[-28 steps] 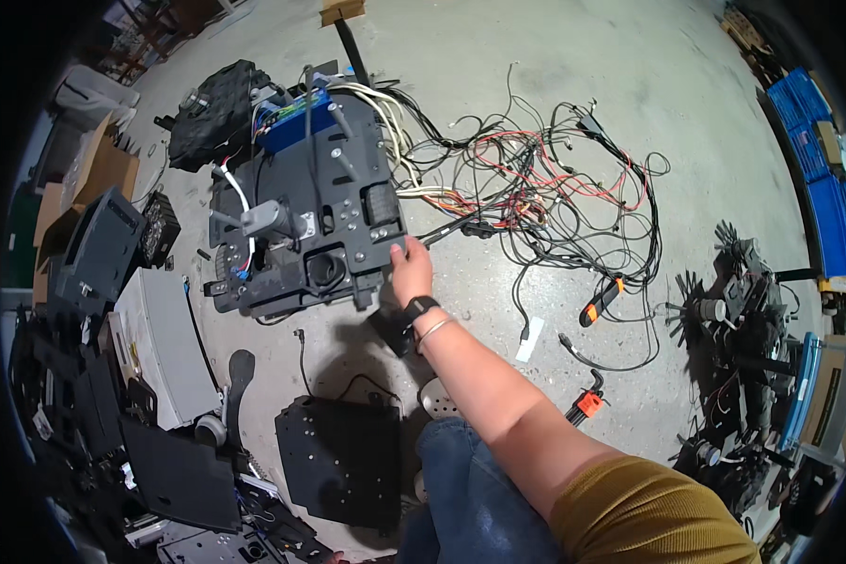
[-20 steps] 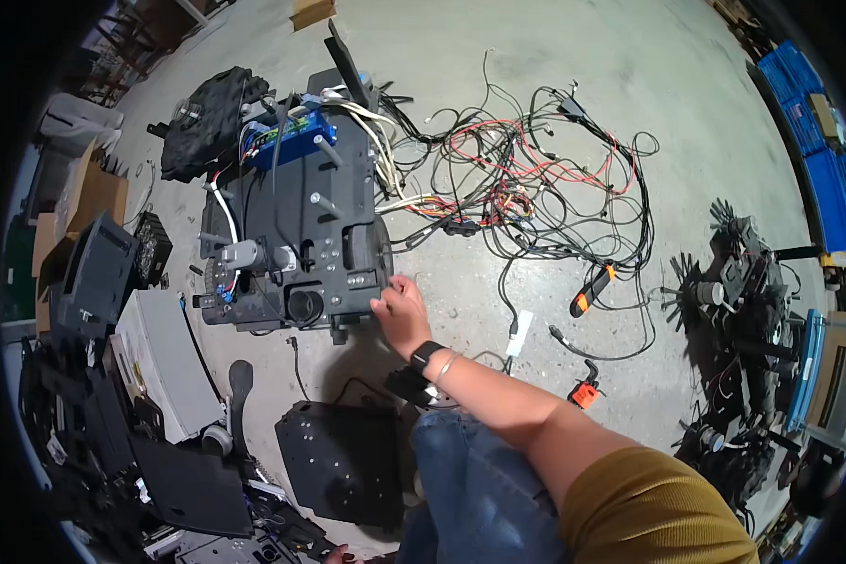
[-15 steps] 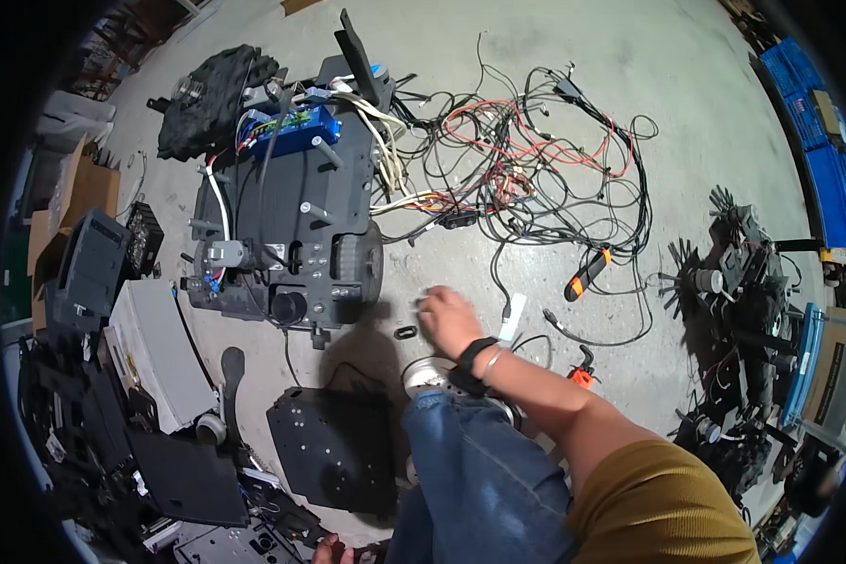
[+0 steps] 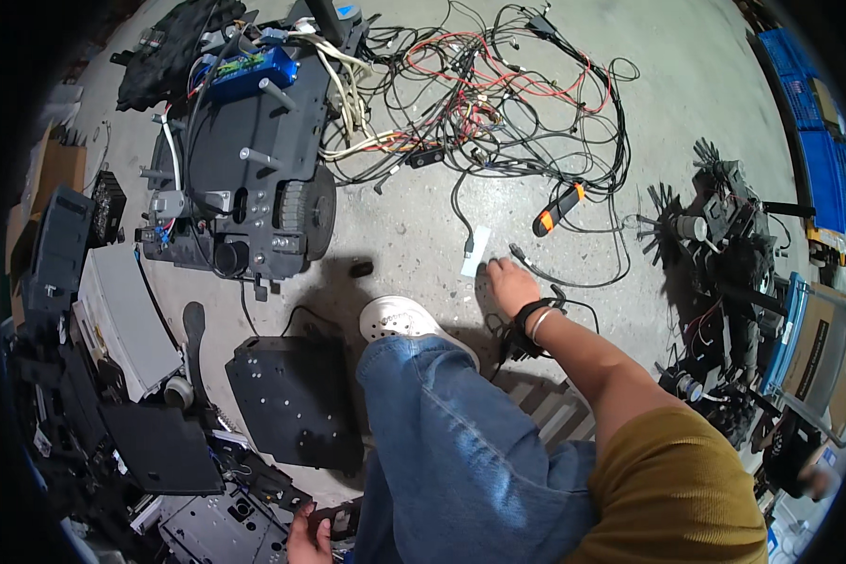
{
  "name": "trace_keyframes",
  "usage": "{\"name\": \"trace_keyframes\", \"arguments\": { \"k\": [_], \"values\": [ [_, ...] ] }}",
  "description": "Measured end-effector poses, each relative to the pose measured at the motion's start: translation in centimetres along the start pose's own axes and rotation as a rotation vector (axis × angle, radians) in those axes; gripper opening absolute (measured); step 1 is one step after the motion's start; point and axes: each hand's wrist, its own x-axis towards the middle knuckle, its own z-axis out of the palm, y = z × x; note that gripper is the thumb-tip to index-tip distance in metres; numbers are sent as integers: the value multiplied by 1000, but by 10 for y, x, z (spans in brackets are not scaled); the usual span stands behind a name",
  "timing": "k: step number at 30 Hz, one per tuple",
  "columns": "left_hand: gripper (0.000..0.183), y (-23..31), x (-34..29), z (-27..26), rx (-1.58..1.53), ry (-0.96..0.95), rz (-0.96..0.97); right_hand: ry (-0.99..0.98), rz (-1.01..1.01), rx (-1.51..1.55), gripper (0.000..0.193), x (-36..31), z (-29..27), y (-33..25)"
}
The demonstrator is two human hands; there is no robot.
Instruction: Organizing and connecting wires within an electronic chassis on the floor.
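1. Our right hand (image 4: 509,282) reaches down to the concrete floor (image 4: 686,103), fingers spread loosely and pressed near the floor, gripping nothing we can make out.
2. Its fingertips sit just beside a small white tag (image 4: 476,251) on a thin black cable (image 4: 461,202), and close to a second cable end (image 4: 517,252) lying to the right.
3. Our left hand (image 4: 308,538) shows at the lower edge, fingers curled around a dark flat part (image 4: 336,519); we cannot tell how firmly.
4. A black-and-orange tool (image 4: 556,209) lies beyond the right hand, at the edge of the tangled red and black wire harness (image 4: 498,94).
5. The dark machine chassis (image 4: 244,179) with a blue circuit board (image 4: 246,70) lies well apart, to the left.
6. Our white shoe (image 4: 406,321) rests between a black metal plate (image 4: 296,399) and the right hand.
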Motion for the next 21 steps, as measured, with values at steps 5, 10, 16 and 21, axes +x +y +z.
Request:
{"name": "trace_keyframes", "arguments": {
  "k": [5, 10, 16, 21],
  "values": [
    [27, -14, 1, 1, -6, -19, -42, 289, -141, -108, 29, 32, -12, -28],
    [26, -12, -7, -2, -24, 20, -15, -56, 3, -203, 20, 64, -22, -28],
    [24, -17, -21, -6, -57, 18, 4, -427, 117, -117, 29, 55, -19, 33],
    [27, 4, -32, -10, -28, 170, 185, -424, 223, -130, 28, -35, -56, 69]
  ]
}}
